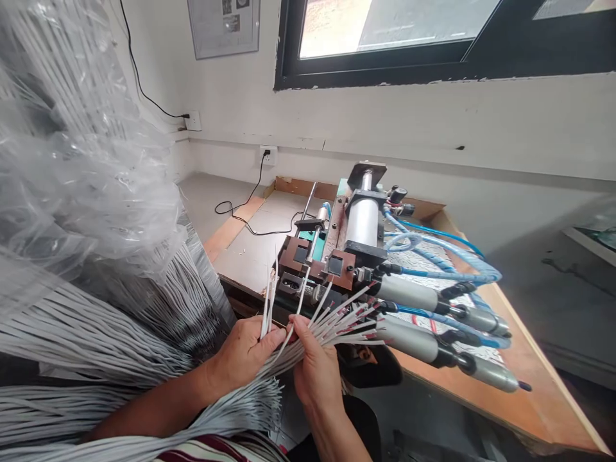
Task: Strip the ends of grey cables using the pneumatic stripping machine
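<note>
My right hand (317, 369) is closed around a fanned bundle of thin white cables (344, 321), thumb on top. Red-tipped ends of that bundle spread to the right. My left hand (248, 353) pinches a few white cables (270, 301) whose ends point upward. The two hands almost meet, thumb tips close together. Just beyond them stands a pneumatic machine (312, 256) with brown metal blocks and a large silver cylinder (363, 221). One or two cable ends reach toward its front blocks.
Large masses of grey-white cables (86, 327) hang and lie on the left, partly under clear plastic (96, 192). Silver air cylinders (409, 295) and blue hoses (447, 266) are on the right of the wooden bench (529, 410). A black cord (250, 224) crosses the bench top.
</note>
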Demonstrator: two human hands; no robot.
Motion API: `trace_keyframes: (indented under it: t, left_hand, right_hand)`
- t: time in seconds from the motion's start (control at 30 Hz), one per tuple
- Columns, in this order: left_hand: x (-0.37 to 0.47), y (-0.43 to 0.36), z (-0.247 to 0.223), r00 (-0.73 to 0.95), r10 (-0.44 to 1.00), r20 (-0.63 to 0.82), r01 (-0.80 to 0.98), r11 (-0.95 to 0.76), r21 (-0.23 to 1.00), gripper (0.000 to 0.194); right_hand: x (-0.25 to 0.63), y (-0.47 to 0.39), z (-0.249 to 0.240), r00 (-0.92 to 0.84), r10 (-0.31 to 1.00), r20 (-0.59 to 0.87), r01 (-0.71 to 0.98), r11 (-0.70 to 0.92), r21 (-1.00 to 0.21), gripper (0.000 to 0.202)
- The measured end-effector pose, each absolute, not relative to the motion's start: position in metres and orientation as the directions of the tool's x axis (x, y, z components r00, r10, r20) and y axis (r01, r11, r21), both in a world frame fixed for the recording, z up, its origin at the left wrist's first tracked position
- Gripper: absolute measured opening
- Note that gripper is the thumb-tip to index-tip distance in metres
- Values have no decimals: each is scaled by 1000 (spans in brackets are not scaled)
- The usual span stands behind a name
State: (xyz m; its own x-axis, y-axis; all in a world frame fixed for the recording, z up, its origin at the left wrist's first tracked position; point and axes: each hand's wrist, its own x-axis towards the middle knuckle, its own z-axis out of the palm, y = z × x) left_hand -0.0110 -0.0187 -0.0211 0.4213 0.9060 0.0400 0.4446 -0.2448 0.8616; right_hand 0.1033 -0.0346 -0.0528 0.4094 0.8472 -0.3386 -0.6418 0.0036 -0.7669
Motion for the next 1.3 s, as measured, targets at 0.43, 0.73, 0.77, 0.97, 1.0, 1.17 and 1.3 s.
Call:
trace_keyframes:
  t: [0.43, 0.73, 0.77, 0.97, 1.0, 1.17, 1.3]
  left_hand:
    - [-9, -14, -27, 228, 963, -146, 56, 137, 989, 30]
    - [-8, -14, -27, 252, 960, -119, 19, 118, 993, 36]
    - [-7, -14, -26, 266, 958, -104, 30, 99, 995, 37]
    - [-9, -13, -23, 172, 985, -35, 103, 18, 995, 42]
    - [-9, -14, -23, 144, 989, -11, 99, -4, 995, 43]
    - [-10, -15, -18, 59, 997, 42, 66, -46, 997, 43]
    - [-11, -14, -14, 20, 998, 63, 62, -64, 996, 36]
  right_hand:
    - [107, -33, -52, 280, 906, -318, -618, -84, -782, 24]
    - [102, -52, -48, 221, 961, -166, -379, -72, -923, 17]
    - [102, -52, -50, 265, 952, -150, -363, -46, -931, 17]
    - [107, -46, -64, 461, 878, -128, -315, 27, -949, 25]
    - [107, -44, -64, 472, 870, -141, -329, 25, -944, 25]
    - [105, -32, -57, 457, 851, -258, -542, 37, -839, 20]
    - [105, -25, -50, 423, 837, -348, -664, 25, -747, 19]
